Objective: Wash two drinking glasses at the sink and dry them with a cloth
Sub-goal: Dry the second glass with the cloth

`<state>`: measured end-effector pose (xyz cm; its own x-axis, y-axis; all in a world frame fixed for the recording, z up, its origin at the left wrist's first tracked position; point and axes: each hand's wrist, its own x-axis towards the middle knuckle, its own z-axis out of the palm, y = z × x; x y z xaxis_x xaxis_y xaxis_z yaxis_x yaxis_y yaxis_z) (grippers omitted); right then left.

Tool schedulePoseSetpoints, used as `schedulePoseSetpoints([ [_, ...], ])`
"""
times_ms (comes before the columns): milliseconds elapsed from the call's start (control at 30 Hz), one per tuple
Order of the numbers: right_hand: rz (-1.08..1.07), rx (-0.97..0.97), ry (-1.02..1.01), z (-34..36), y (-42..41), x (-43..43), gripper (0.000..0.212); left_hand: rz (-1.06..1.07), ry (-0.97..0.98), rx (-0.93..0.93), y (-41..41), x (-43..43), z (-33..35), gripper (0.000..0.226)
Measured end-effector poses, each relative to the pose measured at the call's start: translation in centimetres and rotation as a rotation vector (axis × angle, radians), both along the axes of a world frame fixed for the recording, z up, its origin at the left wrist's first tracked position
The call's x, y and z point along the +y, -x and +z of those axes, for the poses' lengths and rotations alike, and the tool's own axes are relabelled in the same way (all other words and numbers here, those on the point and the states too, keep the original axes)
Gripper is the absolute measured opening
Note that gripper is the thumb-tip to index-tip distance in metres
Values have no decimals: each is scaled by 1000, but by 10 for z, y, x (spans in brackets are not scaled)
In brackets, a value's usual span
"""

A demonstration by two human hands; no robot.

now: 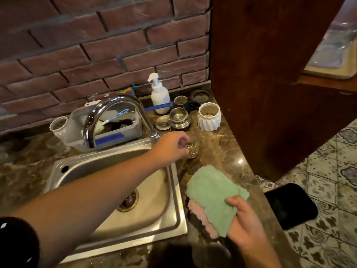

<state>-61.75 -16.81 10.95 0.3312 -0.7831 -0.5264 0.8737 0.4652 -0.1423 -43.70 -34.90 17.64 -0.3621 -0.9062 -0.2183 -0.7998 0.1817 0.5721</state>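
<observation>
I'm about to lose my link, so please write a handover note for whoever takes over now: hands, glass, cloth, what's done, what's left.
Left hand: reaches across the sink and pinches the rim of a glass standing upright on the counter, right of the faucet.
Right hand: grips the green and pink cloth above the counter.
No water is running.
Done: unclear whether this glass is already washed.
Left: probably dry it with the cloth. I cannot clearly pick out the second glass.
</observation>
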Motion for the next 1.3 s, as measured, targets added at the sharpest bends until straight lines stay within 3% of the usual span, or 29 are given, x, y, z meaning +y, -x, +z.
schedulePoseSetpoints([
  [67,-26,6,-34,-9,10,-5,57,-91,59,-111,11,-20,-13,60],
  [167,-29,67,-28,-24,22,-6,52,-189,-6,-289,24,-42,-28,87],
  [300,57,137,73,-20,29,-11,48,-276,-5,-437,36,-53,-47,81],
  [400,9,69,66,-31,32,-15,52,-299,29,-477,40,-58,-56,75],
  [467,-20,98,36,-32,32,-17,35,-327,27,-491,40,-60,-59,75],
  [700,-76,185,-79,-18,18,-35,49,-226,-63,-323,29,-49,-49,65],
  [833,-218,256,-101,-4,7,-36,49,-77,-119,-74,7,-22,-29,54],
  [933,-290,457,-36,22,-10,-36,34,47,-151,161,-13,5,-1,40],
  [1067,-301,919,257,63,-48,-29,27,145,-159,325,-39,41,41,35],
  [1233,-207,1524,1047,113,-103,-15,51,215,-82,479,-69,74,100,43],
  [1300,-235,1696,1218,126,-124,-10,57,249,-21,486,-85,88,116,45],
])
